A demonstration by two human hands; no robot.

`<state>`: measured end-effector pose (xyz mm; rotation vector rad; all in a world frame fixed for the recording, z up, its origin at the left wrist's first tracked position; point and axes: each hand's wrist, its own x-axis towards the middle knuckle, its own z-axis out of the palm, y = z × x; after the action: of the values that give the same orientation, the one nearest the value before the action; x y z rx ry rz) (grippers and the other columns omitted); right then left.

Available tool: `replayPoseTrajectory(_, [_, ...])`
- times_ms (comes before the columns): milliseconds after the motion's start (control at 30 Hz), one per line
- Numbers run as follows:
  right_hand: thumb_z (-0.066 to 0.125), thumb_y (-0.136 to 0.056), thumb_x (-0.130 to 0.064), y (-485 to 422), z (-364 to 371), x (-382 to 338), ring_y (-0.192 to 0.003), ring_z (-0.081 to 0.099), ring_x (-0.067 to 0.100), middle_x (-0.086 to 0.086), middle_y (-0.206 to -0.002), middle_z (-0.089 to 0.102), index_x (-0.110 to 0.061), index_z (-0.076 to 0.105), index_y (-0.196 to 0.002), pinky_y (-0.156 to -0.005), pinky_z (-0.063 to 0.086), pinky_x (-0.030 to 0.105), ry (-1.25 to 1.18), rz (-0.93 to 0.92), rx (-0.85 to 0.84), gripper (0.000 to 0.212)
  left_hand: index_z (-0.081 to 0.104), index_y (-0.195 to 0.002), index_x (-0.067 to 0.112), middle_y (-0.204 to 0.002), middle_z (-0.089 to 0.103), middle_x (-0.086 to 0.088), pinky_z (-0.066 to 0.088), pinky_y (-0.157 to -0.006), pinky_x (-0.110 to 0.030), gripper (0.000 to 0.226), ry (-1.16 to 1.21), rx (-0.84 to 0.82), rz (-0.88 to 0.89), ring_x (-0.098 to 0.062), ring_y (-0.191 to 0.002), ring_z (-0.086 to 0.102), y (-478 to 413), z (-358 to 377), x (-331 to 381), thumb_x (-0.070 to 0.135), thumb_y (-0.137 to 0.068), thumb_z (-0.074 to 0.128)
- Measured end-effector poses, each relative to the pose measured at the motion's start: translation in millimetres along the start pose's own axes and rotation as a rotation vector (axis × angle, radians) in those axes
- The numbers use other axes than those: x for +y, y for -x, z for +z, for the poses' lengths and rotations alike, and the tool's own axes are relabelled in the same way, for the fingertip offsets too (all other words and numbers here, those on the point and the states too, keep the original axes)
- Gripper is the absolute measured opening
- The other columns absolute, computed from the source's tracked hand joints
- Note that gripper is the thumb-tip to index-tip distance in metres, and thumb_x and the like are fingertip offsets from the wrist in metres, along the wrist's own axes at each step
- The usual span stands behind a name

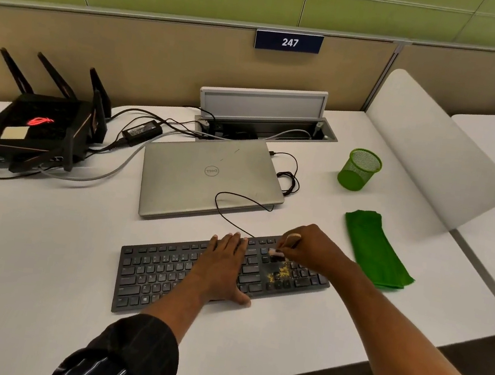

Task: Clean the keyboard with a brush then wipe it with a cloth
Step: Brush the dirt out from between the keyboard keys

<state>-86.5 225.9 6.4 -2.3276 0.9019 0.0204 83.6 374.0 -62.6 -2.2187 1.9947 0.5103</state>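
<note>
While the left hand (223, 263) lies flat on the middle of the black keyboard (150, 269) with its fingers straight, the right hand (311, 246) pinches a small brush (289, 240) in curled fingers. The brush tip touches the keys near the right end of the keyboard, just beside the left hand's fingertips. Yellow crumbs (281, 272) sit on the keys right below the brush. The keyboard lies on the white desk (44, 239), close to the person. A folded green cloth (376, 251) lies on the desk just beside the keyboard's right end, apart from both hands. Behind the keyboard are a closed laptop (210, 176), a green mesh cup (358, 170) and a black router (33, 127).
</note>
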Motion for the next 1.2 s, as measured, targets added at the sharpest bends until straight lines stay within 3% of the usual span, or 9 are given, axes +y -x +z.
replayPoseTrajectory(133, [0.077,-0.081,-0.022,-1,-8,2,-0.074,0.067,0.012,-0.004,-0.084,0.076,-0.021,0.079,-0.08,-0.072,0.057,0.038,0.095,0.003,-0.011,0.003,-0.01,-0.16,0.011,-0.17,-0.006,-0.013,0.001,-0.126,-0.052,0.137,-0.001,-0.002,0.003,-0.03,-0.156,-0.005,1,0,0,0.082,-0.071,0.067])
replayPoseTrajectory(300, [0.071,-0.081,-0.016,1,-10,-3,-0.075,0.068,0.009,-0.005,-0.086,0.077,-0.021,0.08,-0.086,-0.073,0.057,0.031,0.046,0.003,0.032,0.011,-0.011,-0.16,0.011,-0.17,-0.007,-0.013,0.001,-0.126,-0.052,0.138,0.001,-0.006,0.0,-0.03,-0.156,-0.006,0,0,0,0.082,-0.071,0.067])
replayPoseTrajectory(533, [0.062,-0.079,-0.031,2,-10,1,-0.069,0.066,0.014,-0.003,-0.076,0.074,-0.019,0.076,-0.08,-0.067,0.056,0.037,0.183,0.024,0.024,0.018,-0.01,-0.16,0.012,-0.17,-0.007,-0.013,0.001,-0.126,-0.052,0.139,0.016,0.0,-0.001,-0.029,-0.156,-0.006,0,0,0,0.082,-0.07,0.067])
replayPoseTrajectory(600, [0.057,-0.09,-0.024,3,-12,-3,-0.064,0.066,0.01,-0.002,-0.073,0.073,-0.015,0.074,-0.079,-0.065,0.056,0.029,0.161,0.063,0.096,0.022,-0.01,-0.16,0.012,-0.17,-0.007,-0.012,0.0,-0.126,-0.052,0.138,0.018,-0.003,-0.003,-0.029,-0.156,-0.006,0,1,0,0.082,-0.07,0.067])
replayPoseTrajectory(667, [0.051,-0.097,-0.016,3,-13,-9,-0.056,0.062,0.001,-0.001,-0.07,0.07,-0.007,0.073,-0.08,-0.056,0.046,0.01,0.094,0.131,0.192,0.03,-0.011,-0.16,0.013,-0.17,-0.007,-0.012,0.0,-0.126,-0.052,0.139,0.018,-0.005,-0.005,-0.029,-0.156,-0.006,0,0,0,0.082,-0.07,0.067])
replayPoseTrajectory(800, [0.055,-0.094,-0.016,0,-7,-10,-0.066,0.066,0.017,0.006,-0.078,0.074,-0.006,0.073,-0.08,-0.056,0.043,0.013,0.007,0.201,0.312,0.025,-0.011,-0.16,0.013,-0.17,-0.008,-0.012,0.0,-0.126,-0.052,0.139,0.026,-0.013,-0.005,-0.029,-0.156,-0.007,-1,0,0,0.082,-0.069,0.068])
replayPoseTrajectory(933, [0.051,-0.096,-0.017,2,2,-8,-0.057,0.061,0.011,0.008,-0.074,0.073,-0.012,0.065,-0.069,-0.048,0.036,0.007,-0.004,0.255,0.247,0.031,-0.011,-0.16,0.013,-0.17,-0.008,-0.012,-0.001,-0.126,-0.051,0.138,0.022,-0.009,-0.006,-0.029,-0.156,-0.007,0,0,0,0.082,-0.07,0.067])
replayPoseTrajectory(1100, [0.052,-0.084,-0.019,2,-3,-10,-0.052,0.056,0.011,-0.001,-0.059,0.058,-0.019,0.049,-0.065,-0.046,0.034,0.019,0.091,0.324,0.091,0.019,-0.011,-0.16,0.012,-0.169,-0.007,-0.013,0.0,-0.126,-0.051,0.139,0.011,-0.004,-0.006,-0.029,-0.156,-0.006,1,1,0,0.083,-0.069,0.067])
replayPoseTrajectory(1200, [0.052,-0.085,-0.015,3,-9,-11,-0.065,0.067,0.017,0.0,-0.068,0.069,-0.014,0.058,-0.068,-0.054,0.044,0.02,0.083,0.261,0.141,0.018,-0.011,-0.16,0.012,-0.17,-0.007,-0.012,0.0,-0.126,-0.052,0.14,0.015,-0.004,-0.008,-0.029,-0.156,-0.006,0,1,0,0.083,-0.069,0.068])
